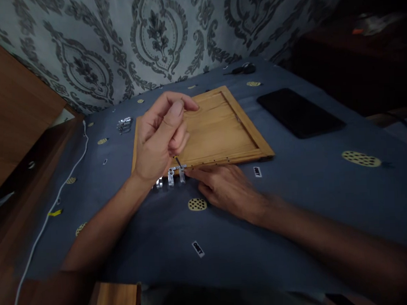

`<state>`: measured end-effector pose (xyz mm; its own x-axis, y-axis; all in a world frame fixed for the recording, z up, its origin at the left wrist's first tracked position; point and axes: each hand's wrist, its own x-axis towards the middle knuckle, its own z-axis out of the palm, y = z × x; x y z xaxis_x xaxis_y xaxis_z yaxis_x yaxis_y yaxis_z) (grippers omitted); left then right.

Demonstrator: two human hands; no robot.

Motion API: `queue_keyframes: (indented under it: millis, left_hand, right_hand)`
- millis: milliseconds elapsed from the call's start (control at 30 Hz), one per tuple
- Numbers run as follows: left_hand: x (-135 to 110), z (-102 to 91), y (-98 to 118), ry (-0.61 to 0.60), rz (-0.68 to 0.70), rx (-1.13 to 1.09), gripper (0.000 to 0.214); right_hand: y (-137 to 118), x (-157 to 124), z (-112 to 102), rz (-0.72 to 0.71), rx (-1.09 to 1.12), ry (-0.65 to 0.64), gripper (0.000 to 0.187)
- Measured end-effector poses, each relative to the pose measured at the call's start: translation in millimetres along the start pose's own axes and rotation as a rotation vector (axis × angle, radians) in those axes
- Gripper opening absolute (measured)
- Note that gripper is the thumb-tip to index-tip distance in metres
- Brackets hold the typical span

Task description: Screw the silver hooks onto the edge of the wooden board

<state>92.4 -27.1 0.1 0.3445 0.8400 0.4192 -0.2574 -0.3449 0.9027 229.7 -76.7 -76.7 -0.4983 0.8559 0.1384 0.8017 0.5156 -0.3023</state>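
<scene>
A framed wooden panel (pixel 216 134) lies flat on the blue cloth, with small dark holes along its near edge. Several curved silver metal hooks (pixel 171 177) line that edge. Above the panel's left part, my left hand (pixel 162 132) is closed, thumb against the curled fingers; whatever it holds is hidden. A thin dark shaft (pixel 178 161), like a screwdriver's, shows below this hand and points down at the rightmost hook (pixel 182 175). My right hand (pixel 230 192) rests low at the near edge, its index fingertip and thumb closed at that same hook.
More silver metal pieces (pixel 124 125) lie left of the panel. To the right is a black tablet-like slab (pixel 299 111), and a dark object (pixel 243 69) sits at the back. A white cable (pixel 61 188) runs down the left side beside a wooden surface (pixel 18 84).
</scene>
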Motion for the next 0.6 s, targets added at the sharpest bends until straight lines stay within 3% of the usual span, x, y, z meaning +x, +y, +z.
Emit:
queue_keyframes:
  millis: [267, 600]
  left_hand:
    - [0.0, -2.0, 1.7, -0.120, -0.038, -0.050, 0.018]
    - [3.8, -5.0, 2.4, -0.120, -0.048, -0.049, 0.018]
  right_hand:
    - [2.9, -0.8, 3.0, -0.040, 0.032, 0.037, 0.033]
    - [1.4, -1.5, 1.5, -0.021, 0.025, 0.032, 0.036]
